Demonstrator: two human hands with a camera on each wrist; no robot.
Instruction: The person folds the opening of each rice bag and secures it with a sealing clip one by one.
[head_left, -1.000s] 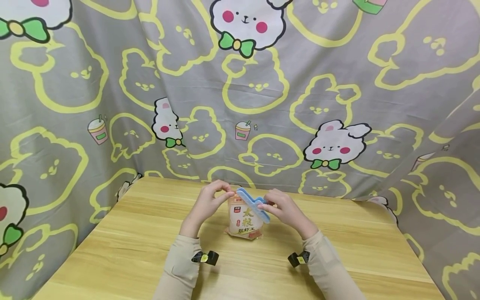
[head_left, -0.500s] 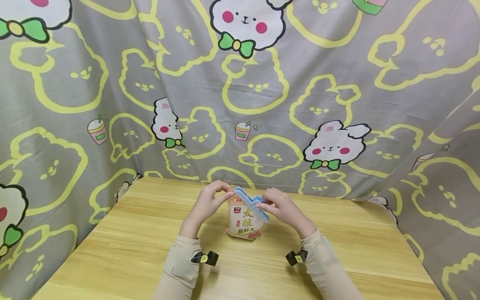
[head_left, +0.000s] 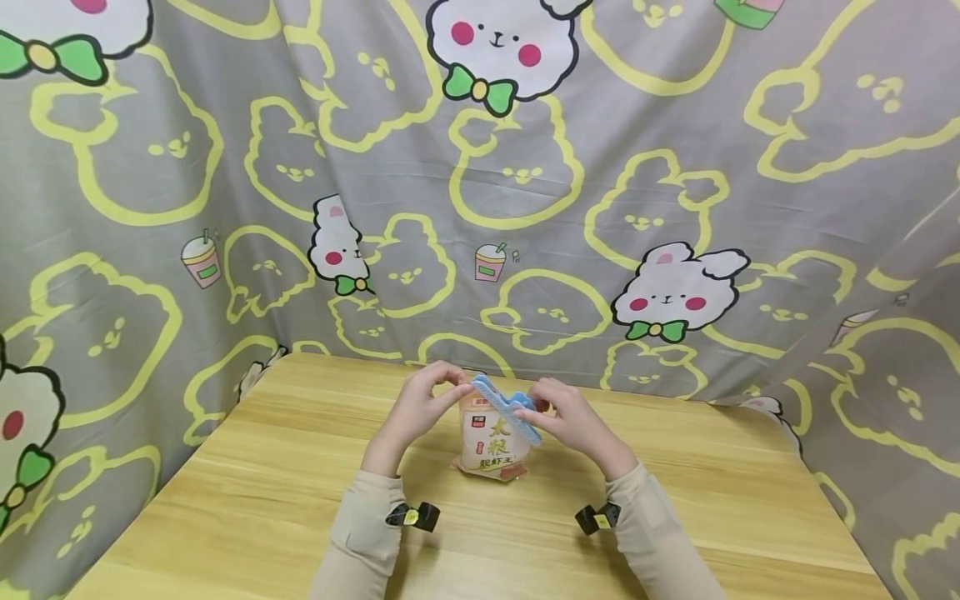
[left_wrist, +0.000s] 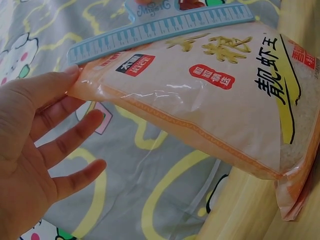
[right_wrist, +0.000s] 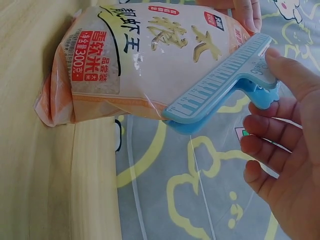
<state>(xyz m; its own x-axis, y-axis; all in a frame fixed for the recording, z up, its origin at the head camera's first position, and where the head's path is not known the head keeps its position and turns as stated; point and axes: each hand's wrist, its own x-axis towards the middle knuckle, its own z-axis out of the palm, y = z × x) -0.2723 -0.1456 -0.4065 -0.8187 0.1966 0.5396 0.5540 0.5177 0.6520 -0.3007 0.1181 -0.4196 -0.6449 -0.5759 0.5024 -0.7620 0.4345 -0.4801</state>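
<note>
A small bag of rice (head_left: 483, 446), pale with orange edges and gold and black lettering, stands upright on the table. Across its top corner slants a long light-blue bag clip (right_wrist: 220, 77) with a piano-key pattern. My left hand (left_wrist: 40, 130) pinches the bag's upper left corner between thumb and index finger, right beside the clip's end; its other fingers are spread. With thumb and index finger, my right hand (right_wrist: 287, 125) pinches the handles of the clip. The clip's jaws lie over the bag's top edge, one bar in front and one behind.
The bag stands toward the back of a wooden table (head_left: 247, 500). Behind it and to both sides hangs a grey curtain (head_left: 420, 183) with yellow animal outlines. A black wrist camera (head_left: 423, 517) sits on each sleeve.
The right hand and clip shift slightly left, then back right. Both hands keep their pinch, and the bag stays in place. The head view shifts a little.
</note>
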